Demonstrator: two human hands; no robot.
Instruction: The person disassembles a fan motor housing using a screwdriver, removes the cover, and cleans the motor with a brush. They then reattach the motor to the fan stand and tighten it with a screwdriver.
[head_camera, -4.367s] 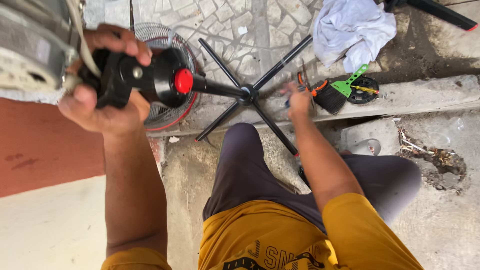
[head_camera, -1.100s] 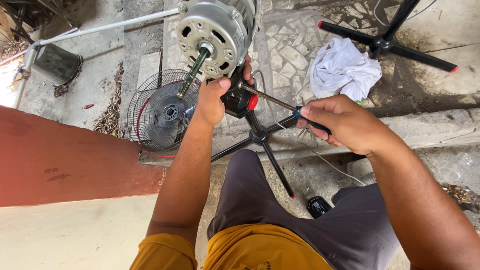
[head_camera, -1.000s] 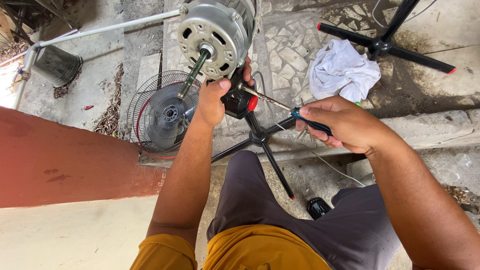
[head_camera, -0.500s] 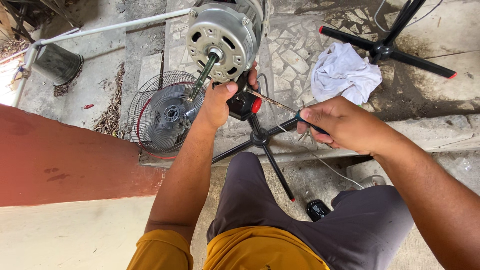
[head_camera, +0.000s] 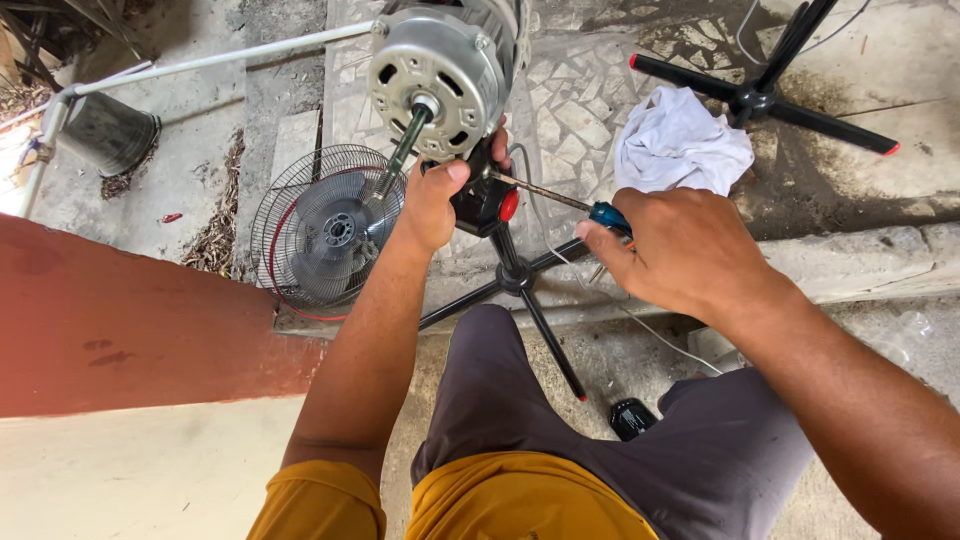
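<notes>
Left hand (head_camera: 432, 205) was clenched around the black neck housing (head_camera: 485, 200) just under the grey fan motor (head_camera: 440, 65), thumb up against the motor's lower edge, holding the unit raised above the knees. The motor faced the camera, its bare shaft (head_camera: 400, 155) slanting down and to the left.

Right hand (head_camera: 685, 250) was closed on the blue handle of a screwdriver (head_camera: 560, 195). The tool's long axis ran from lower right to upper left, nearly level, shank thin and rusty, tip meeting the housing just above its red knob (head_camera: 509, 205). Whether the tip sat in a screw head could not be told; that spot is too small to read.

So the housing lay up and to the left of the right hand, along the line of the shank, and directly in the grip of the left hand, which was the nearer of the two.

Below: a black cross-shaped stand base (head_camera: 515, 285) on the concrete step (head_camera: 860, 260). A wire fan guard (head_camera: 325, 230) lay flat on the floor to the left, a white rag (head_camera: 680, 140) to the right, and a second stand base (head_camera: 765, 90) beyond it.
</notes>
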